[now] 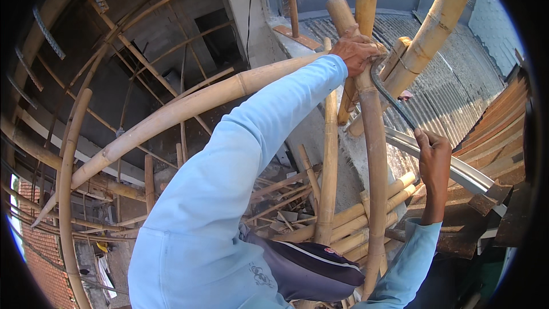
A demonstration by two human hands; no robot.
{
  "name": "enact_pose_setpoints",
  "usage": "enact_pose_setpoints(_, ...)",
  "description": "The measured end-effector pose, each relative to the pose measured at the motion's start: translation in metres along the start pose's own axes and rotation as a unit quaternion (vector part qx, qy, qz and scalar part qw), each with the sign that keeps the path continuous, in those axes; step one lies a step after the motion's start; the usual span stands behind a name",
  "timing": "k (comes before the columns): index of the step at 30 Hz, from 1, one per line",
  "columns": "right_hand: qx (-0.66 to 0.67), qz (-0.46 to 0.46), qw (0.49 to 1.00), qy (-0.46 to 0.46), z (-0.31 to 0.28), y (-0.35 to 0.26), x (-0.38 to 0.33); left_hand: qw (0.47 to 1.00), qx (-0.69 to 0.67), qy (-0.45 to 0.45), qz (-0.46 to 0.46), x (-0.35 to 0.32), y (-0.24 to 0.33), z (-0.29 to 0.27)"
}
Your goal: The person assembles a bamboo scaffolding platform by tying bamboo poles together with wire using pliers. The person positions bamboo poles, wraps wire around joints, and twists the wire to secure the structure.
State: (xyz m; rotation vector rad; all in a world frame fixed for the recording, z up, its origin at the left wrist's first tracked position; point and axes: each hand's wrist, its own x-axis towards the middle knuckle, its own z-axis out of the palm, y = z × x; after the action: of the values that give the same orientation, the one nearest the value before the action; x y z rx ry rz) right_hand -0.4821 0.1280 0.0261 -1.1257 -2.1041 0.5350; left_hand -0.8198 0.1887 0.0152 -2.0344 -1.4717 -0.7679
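Observation:
My left hand (357, 51) is wrapped over a joint where bamboo poles cross, its fingers closed round the upper part of an upright bamboo pole (374, 137). A long bamboo pole (189, 100) runs in from the left and meets this joint under my left hand. From the joint a dark, narrow strap (393, 101) slants down to the right. Its lower part is pinched in my right hand (433, 151), and the strap looks taut between the two hands. Whether my left fingers also hold the strap's other end is hidden.
Thick bamboo poles (440, 28) rise just beyond the joint. Below on the right are a corrugated roof (457, 86), a metal channel (469, 174) and rusty sheets (500, 120). More bamboo scaffolding (68, 154) and rebar ends (48, 31) stand left, above a deep drop with debris.

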Motion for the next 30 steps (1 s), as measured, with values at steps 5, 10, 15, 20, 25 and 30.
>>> enact_pose_setpoints(5, -0.028, 0.046, 0.997, 0.057, 0.040, -0.014, -0.024, 0.999, 0.012, 0.025, 0.042, -0.011, -0.026, 0.009)
enact_pose_setpoints(10, 0.015, 0.073, 0.988, 0.138, 0.113, 0.024, -0.083, 0.993, -0.013, 0.014, 0.118, 0.008, 0.005, 0.025)
enact_pose_setpoints(15, -0.012, 0.050, 0.993, 0.105, 0.040, 0.046, -0.110, 0.972, -0.076, 0.153, 0.160, 0.010, 0.058, 0.023)
enact_pose_setpoints(20, -0.137, 0.086, 0.986, -0.030, -0.015, 0.045, -0.212, 0.952, -0.173, 0.105, 0.231, -0.063, 0.101, 0.003)
enact_pose_setpoints(25, -0.057, 0.299, 0.952, -0.036, -0.031, 0.071, -0.404, 0.681, -0.616, 0.072, -0.389, -0.152, 0.174, 0.041)
enact_pose_setpoints(30, 0.004, 0.523, 0.852, -0.032, -0.051, 0.037, -0.548, 0.369, -0.625, 0.094, -0.682, -0.188, 0.190, 0.110)
